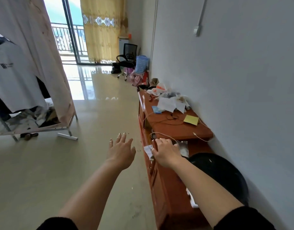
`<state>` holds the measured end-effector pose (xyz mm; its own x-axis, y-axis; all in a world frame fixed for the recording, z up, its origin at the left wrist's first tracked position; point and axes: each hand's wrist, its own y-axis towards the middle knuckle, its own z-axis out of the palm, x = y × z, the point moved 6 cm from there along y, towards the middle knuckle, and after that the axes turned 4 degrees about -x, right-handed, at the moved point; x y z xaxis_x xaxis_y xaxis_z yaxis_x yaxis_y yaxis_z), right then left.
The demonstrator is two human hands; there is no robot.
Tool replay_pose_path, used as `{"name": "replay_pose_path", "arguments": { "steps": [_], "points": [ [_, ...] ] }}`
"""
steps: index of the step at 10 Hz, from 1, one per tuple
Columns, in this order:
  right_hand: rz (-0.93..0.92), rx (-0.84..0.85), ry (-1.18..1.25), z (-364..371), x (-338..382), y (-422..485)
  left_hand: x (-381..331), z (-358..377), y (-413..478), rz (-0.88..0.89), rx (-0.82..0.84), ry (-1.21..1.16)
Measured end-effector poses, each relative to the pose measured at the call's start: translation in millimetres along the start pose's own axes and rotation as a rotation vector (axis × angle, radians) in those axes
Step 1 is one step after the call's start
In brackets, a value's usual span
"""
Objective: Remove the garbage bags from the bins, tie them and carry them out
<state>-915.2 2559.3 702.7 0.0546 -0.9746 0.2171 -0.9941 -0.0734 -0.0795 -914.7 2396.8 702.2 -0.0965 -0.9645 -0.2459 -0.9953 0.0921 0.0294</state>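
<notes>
My left hand [121, 151] hovers over the floor with fingers spread and holds nothing. My right hand [167, 152] rests on the front edge of the low red-brown cabinet [169, 193], fingers curled around a small white paper slip [147, 151] and touching a thin cable. A black round object [222, 173] lies on the cabinet just right of that forearm; whether it is a bag or a helmet is unclear. No bin is in view. A white plastic bag with orange print [157, 89] sits among clutter at the cabinet's far end.
Papers, a yellow note [191, 120] and cables litter the cabinet along the right wall. A clothes rack with a white shirt [13, 80] stands at left. A black office chair [127, 59] and bags sit by the yellow curtain near the balcony door. Shiny tiled floor lies between.
</notes>
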Motion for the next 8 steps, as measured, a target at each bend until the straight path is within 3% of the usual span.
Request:
{"name": "replay_pose_path", "arguments": {
  "steps": [4, 8],
  "points": [
    [0.036, -0.023, -0.025, -25.2, 65.9, 331.4, 112.3, -32.2, 336.1, 0.032, 0.036, -0.005],
    [0.05, -0.032, -0.02, -49.1, 48.3, 681.0, 155.2, -10.3, 675.9, 0.02, 0.022, -0.043]
  ]
}}
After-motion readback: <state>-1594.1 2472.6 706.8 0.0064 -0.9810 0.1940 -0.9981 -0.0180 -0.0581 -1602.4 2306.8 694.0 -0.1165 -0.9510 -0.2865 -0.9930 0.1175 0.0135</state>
